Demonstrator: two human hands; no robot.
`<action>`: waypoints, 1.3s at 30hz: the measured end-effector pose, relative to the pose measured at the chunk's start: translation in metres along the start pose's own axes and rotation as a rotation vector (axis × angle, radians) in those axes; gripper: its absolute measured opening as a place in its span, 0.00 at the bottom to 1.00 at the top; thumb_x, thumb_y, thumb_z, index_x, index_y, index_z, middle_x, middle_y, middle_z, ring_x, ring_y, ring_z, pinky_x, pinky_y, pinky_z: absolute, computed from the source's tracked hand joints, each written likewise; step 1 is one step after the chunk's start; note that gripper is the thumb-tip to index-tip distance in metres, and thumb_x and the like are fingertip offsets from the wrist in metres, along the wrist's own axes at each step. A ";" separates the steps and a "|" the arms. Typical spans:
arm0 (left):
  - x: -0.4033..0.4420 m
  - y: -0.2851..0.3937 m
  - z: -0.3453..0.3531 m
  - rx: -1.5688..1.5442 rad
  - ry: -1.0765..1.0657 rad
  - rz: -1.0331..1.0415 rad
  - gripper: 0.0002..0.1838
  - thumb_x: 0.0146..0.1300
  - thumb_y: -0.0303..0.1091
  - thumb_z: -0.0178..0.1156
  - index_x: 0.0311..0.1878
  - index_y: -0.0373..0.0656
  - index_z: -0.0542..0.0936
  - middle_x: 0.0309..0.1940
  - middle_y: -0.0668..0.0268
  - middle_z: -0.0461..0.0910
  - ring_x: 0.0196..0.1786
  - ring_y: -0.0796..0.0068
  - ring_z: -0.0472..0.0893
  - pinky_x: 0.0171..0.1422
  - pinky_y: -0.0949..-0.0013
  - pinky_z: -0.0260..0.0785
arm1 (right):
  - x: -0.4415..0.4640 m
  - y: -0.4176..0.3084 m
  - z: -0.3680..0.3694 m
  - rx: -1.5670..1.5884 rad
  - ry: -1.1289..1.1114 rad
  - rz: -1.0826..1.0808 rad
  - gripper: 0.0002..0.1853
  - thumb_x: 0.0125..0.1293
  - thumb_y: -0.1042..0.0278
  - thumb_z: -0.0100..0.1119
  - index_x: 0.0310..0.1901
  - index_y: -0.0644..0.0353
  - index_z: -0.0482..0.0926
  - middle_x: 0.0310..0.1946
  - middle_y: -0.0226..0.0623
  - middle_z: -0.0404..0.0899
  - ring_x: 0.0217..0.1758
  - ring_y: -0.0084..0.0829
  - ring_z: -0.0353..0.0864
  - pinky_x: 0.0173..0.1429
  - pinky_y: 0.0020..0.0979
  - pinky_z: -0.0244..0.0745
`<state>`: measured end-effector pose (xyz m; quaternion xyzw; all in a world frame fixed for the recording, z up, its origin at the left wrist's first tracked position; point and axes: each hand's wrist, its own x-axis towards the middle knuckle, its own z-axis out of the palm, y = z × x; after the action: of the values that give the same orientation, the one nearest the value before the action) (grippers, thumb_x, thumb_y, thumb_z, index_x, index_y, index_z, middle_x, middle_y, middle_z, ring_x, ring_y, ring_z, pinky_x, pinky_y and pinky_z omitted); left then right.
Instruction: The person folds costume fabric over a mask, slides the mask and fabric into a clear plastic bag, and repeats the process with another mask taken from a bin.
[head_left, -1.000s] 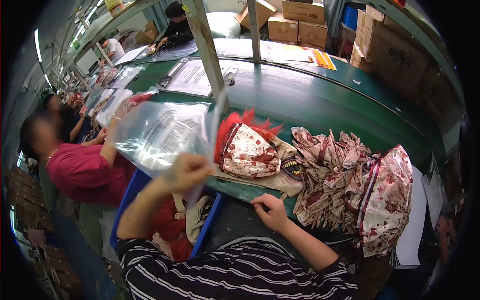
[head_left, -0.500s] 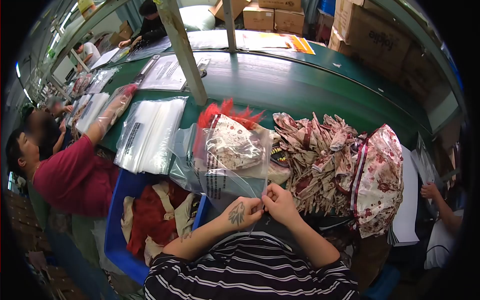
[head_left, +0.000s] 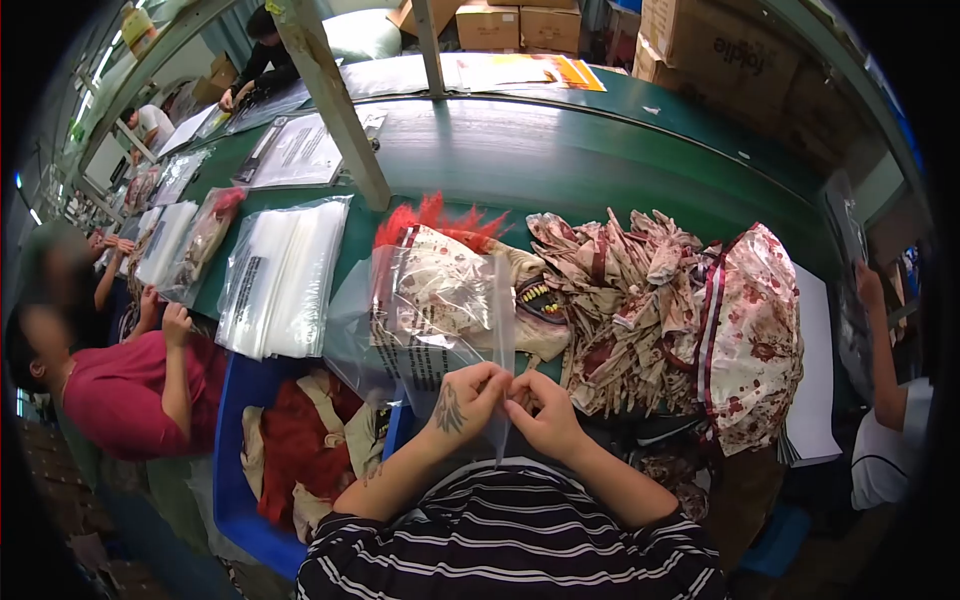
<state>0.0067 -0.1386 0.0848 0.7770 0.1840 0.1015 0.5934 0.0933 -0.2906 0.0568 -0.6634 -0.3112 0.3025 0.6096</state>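
Note:
Both hands meet at the edge of a clear plastic bag [head_left: 455, 335] with black print. My left hand [head_left: 470, 400], tattooed on its back, pinches that edge. My right hand [head_left: 545, 412] is closed on the same edge, fingertips touching the left ones. Behind and partly under the bag lies a mask [head_left: 540, 295] with yellow teeth, red hair [head_left: 435, 220] and a red-spattered white cloth. To its right are a pile of spattered glove-like pieces [head_left: 635, 310] and a large spattered white cloth [head_left: 755, 340]. A stack of clear bags [head_left: 285, 275] lies at the left.
A blue bin [head_left: 235, 480] of red and beige pieces stands below the bag stack. A metal post [head_left: 335, 110] rises before the green conveyor [head_left: 560, 150]. White sheets [head_left: 815, 370] lie right. Co-workers sit left; another person's arm [head_left: 880, 340] shows at the far right. Cardboard boxes [head_left: 720, 50] stand behind.
From the left, a bag has come in front of the mask, and both hands now hold its edge. The view has shifted. The co-worker in red has drawn an arm back.

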 end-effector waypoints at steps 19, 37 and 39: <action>0.028 0.010 -0.011 -0.184 -0.182 -0.003 0.08 0.61 0.25 0.70 0.28 0.37 0.82 0.21 0.69 0.80 0.23 0.85 0.72 0.29 0.83 0.64 | 0.015 -0.050 -0.011 -0.206 0.066 -0.073 0.16 0.62 0.82 0.61 0.51 0.63 0.74 0.32 0.32 0.76 0.29 0.19 0.73 0.35 0.17 0.69; 0.041 0.017 0.002 0.056 -0.208 0.110 0.15 0.50 0.29 0.78 0.21 0.38 0.78 0.16 0.72 0.75 0.21 0.83 0.67 0.27 0.77 0.62 | 0.041 -0.025 -0.029 -0.058 0.157 0.049 0.08 0.63 0.81 0.59 0.45 0.67 0.79 0.31 0.35 0.80 0.28 0.20 0.76 0.32 0.17 0.71; 0.042 0.016 0.001 -0.007 -0.199 0.079 0.15 0.49 0.28 0.78 0.21 0.39 0.77 0.16 0.72 0.76 0.21 0.85 0.66 0.27 0.78 0.61 | 0.044 -0.027 -0.029 -0.049 0.133 0.058 0.07 0.63 0.82 0.59 0.43 0.68 0.79 0.30 0.36 0.81 0.28 0.20 0.77 0.32 0.16 0.71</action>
<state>0.0483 -0.1264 0.0974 0.7880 0.0930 0.0477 0.6068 0.1425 -0.2727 0.0847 -0.7054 -0.2579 0.2678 0.6035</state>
